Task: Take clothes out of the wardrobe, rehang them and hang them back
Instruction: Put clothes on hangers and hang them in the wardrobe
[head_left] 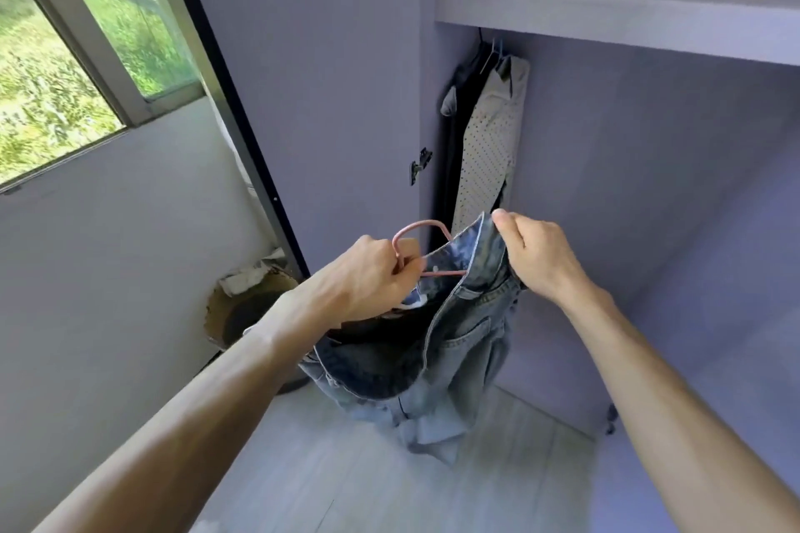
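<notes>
A pair of faded blue jeans (pixel 437 342) hangs in front of me, outside the open wardrobe (pixel 649 169). A pink hanger (pixel 415 234) pokes out of the waistband. My left hand (pixel 368 277) grips the hanger near its hook, and part of the hanger is hidden in the denim. My right hand (pixel 537 255) pinches the top edge of the waistband and holds it up. Inside the wardrobe, a dotted pale garment (pixel 489 151) and a dark garment (pixel 459 134) hang at the far left under the shelf.
The wardrobe door (pixel 320 100) stands open on the left, with a hinge at its edge. A round bin (pixel 246 316) with paper in it sits on the floor by the wall. A window (pixel 65 48) is at upper left. A white shelf (pixel 606 17) spans the wardrobe top.
</notes>
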The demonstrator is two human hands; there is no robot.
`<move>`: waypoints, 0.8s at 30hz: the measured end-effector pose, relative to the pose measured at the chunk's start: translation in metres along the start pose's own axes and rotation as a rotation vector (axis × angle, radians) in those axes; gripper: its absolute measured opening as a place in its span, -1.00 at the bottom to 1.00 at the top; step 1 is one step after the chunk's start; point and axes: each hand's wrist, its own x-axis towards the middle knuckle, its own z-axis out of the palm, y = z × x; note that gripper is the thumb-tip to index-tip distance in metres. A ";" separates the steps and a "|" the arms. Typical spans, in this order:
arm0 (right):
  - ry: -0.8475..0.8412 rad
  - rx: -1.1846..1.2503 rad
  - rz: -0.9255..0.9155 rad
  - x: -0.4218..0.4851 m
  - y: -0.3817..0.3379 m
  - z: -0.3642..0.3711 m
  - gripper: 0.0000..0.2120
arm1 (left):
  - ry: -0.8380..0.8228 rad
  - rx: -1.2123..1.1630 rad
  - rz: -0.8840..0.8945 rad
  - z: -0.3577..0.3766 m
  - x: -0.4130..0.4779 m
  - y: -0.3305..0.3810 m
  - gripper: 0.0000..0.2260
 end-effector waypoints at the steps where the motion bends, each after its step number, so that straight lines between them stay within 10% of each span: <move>1: 0.091 -0.016 -0.015 -0.004 0.005 -0.002 -0.50 | -0.005 0.000 -0.004 -0.001 0.000 0.000 -0.75; 4: 0.150 -0.006 -0.061 -0.003 0.008 0.002 -0.51 | -0.002 -0.056 -0.007 -0.006 0.003 0.000 -0.74; 8: -0.383 -0.001 0.127 0.014 -0.012 0.021 -0.43 | 0.011 -0.087 -0.042 -0.009 0.019 -0.007 -0.73; 13: 0.221 -0.157 0.059 -0.037 -0.001 0.047 -0.52 | -0.023 -0.328 -0.204 0.017 0.022 -0.021 -0.72; 24: 0.367 -0.151 0.424 -0.032 0.024 0.034 -0.33 | 0.107 0.025 0.049 0.033 0.028 -0.013 -0.66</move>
